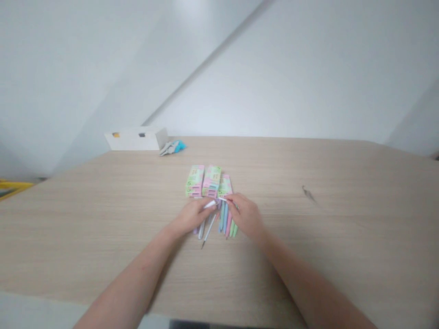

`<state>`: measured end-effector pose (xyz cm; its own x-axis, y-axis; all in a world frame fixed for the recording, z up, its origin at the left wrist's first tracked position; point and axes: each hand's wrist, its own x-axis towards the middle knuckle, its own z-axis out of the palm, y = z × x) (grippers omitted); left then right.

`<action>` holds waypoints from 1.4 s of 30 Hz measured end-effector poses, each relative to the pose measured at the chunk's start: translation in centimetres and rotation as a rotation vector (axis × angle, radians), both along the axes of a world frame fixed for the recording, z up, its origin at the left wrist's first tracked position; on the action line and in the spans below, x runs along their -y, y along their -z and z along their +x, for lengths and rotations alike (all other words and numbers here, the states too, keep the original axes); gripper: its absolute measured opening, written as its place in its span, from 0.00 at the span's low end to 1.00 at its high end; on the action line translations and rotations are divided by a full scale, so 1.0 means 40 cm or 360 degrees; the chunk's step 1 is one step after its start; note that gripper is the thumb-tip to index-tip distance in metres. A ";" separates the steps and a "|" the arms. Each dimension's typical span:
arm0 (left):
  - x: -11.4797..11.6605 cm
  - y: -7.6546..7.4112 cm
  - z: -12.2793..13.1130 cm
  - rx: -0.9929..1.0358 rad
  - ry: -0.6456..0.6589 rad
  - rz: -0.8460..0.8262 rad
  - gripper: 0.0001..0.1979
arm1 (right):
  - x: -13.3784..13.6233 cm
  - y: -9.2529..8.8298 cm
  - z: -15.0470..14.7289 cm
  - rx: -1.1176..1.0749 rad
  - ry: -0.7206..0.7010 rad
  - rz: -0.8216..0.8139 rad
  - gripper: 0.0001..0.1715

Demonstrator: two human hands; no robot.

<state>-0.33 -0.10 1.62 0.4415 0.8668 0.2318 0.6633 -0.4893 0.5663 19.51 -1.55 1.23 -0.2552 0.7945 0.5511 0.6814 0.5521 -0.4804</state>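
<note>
My left hand [192, 216] is closed on a white pen [210, 204] that points to the right. Opposite it, my right hand [246, 215] pinches a thin white stick [222, 199], its end close to the pen; whether the two touch I cannot tell. Below and between the hands lie several pastel pens [225, 219] in blue, pink and green. A slim white pen with a dark tip [208, 230] lies slanted beside them. Just beyond the hands sit small pink-and-green boxes [211, 178], some of them stacked. My fingers hide part of the pens.
At the back left of the wooden table [343, 256] stands a long white box [133, 139] with two slots. A grey and blue bundle [173, 147] lies against its right end. A small dark object [307, 193] rests to the right. Something yellow [13, 187] shows at the left edge.
</note>
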 end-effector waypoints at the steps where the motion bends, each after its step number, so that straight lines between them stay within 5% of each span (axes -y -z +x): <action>1: 0.001 -0.001 0.000 0.0005 0.0002 0.0004 0.16 | 0.000 0.000 0.002 0.0026 0.0001 0.0006 0.14; 14: 0.020 -0.016 0.015 0.0086 0.0171 0.0067 0.18 | 0.013 -0.004 -0.002 0.0185 0.0002 -0.0007 0.16; 30: 0.018 0.000 0.019 -0.0164 0.0107 0.0079 0.13 | 0.019 0.001 -0.010 0.0283 -0.0040 -0.0023 0.12; 38: 0.005 -0.002 0.001 -0.0074 -0.0061 0.0076 0.13 | 0.018 -0.030 0.007 -0.0241 0.0253 0.0161 0.19; 42: 0.004 -0.003 -0.004 -0.0044 -0.0076 0.0056 0.14 | -0.007 -0.018 0.019 -0.0577 0.0335 -0.0003 0.16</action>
<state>-0.48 -0.25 1.76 0.4065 0.8785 0.2509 0.7015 -0.4761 0.5303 20.28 -1.27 1.94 0.1229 0.8098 0.5737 0.5659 0.4176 -0.7109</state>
